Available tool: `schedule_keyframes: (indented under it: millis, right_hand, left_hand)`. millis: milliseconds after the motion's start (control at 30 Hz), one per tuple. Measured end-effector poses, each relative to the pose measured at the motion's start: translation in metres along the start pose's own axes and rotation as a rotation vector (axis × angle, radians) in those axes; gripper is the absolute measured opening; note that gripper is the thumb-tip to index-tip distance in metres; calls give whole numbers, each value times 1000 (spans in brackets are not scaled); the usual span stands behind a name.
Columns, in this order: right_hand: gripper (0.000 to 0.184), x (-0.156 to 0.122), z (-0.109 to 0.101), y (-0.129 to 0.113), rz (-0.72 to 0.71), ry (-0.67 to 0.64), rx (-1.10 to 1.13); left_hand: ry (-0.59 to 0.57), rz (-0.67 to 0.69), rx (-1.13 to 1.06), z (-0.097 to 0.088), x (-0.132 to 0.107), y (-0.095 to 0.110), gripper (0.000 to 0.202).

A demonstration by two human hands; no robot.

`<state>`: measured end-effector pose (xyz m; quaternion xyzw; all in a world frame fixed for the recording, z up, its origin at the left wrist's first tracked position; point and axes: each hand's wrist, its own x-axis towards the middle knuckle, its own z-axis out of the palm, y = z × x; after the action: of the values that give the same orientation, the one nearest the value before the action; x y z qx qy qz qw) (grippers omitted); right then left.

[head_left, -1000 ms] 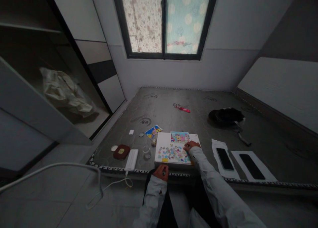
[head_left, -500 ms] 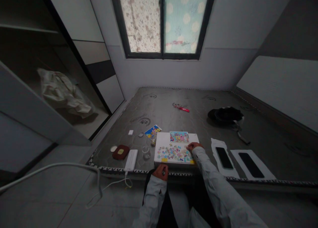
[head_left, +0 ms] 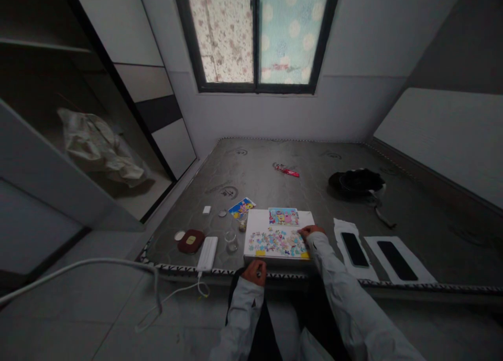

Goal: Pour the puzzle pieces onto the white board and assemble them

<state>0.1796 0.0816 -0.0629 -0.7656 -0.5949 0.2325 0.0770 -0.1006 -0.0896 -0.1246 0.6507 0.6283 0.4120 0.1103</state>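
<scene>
Many small pastel jigsaw pieces [head_left: 277, 244] lie spread over a white box [head_left: 251, 219] at the bed's front edge. A colourful cartoon picture card [head_left: 283, 216] rests along the box's far side. My right hand [head_left: 312, 231] is over the box's right edge, fingertips pinched together beside the pieces; whatever is between them is too small to name. My left hand [head_left: 254, 272] is curled closed just in front of the box's near left corner, and its fingers hide what they may hold.
Left of the box are a clear jar [head_left: 231, 242], a small jar with contents [head_left: 242, 225], a white power bank [head_left: 208, 253] with a cable, and a brown case [head_left: 191, 241]. Two phones [head_left: 354, 249] on white sheets lie right; a black cap [head_left: 357, 183] sits behind.
My right hand has shifted slightly right, away from the pieces toward the box's edge. The left hand stays where it was.
</scene>
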Motion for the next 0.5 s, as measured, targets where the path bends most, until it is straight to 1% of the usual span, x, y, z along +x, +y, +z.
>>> schedule_keyframes:
  millis: [100,200,300,400,500]
  right_hand:
    - [26,0,1,1,22,12,7]
    - [25,0,2,2,41,27,19]
    - [29,1,2,5,61,51,39]
    - [31,2,1,12,95,92,52]
    - [32,3,-4,24,139,114,54]
  left_hand:
    - [-16,-2,10,-2,0,0,28]
    - [-2,18,13,-3,1,1,28]
    - [18,21,11,-3,1,1,29]
    - [16,8,13,-2,0,1,29]
    - [24,6,16,1,-1,-1,30]
